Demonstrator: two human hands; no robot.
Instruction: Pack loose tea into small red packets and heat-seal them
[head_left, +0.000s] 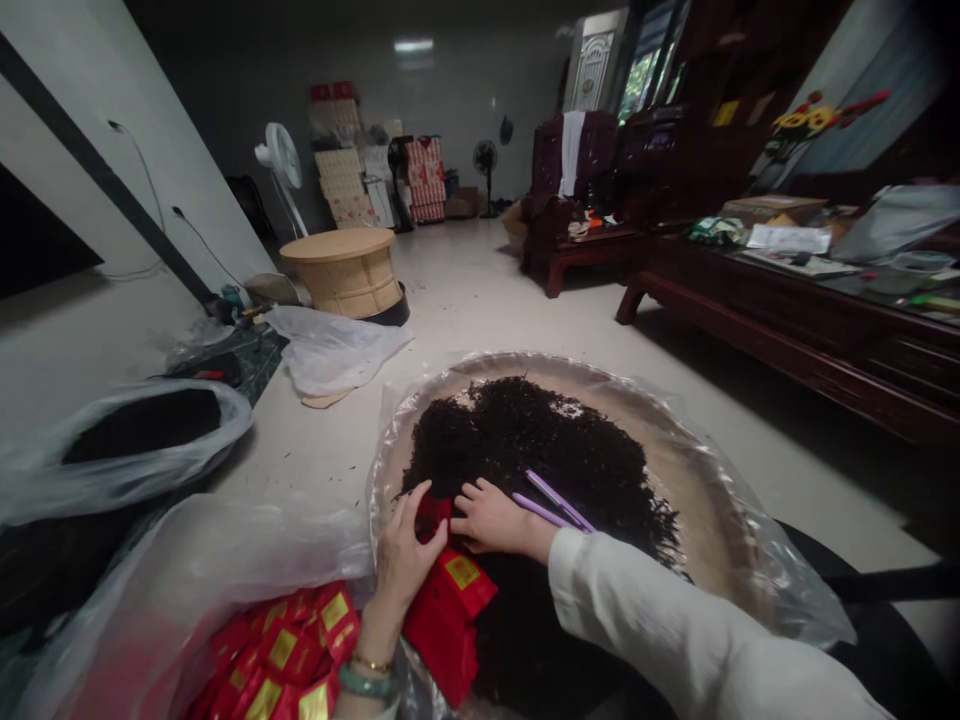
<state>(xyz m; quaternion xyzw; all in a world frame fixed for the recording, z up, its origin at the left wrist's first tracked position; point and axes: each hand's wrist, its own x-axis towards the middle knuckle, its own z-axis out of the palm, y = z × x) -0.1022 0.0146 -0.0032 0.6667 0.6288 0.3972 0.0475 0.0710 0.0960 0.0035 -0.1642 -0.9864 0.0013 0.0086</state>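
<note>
A small red packet is held between my two hands, over the near left part of a round tray lined with clear plastic. My left hand curves its thumb and fingers around the packet's left side. At its right edge, the fingers of my right hand are bent against it, tips partly hidden. Dark dried leaves, like loose tea, are heaped in the tray. Two slim purple sticks lie on them beside my right wrist. Below my hands rests a stack of flat red packets with gold labels.
At lower left, a clear plastic bag holds many red packets. Another bag of dark leaves stands further left. A round wooden stool-like stand, a white fan and a dark wooden table stand beyond.
</note>
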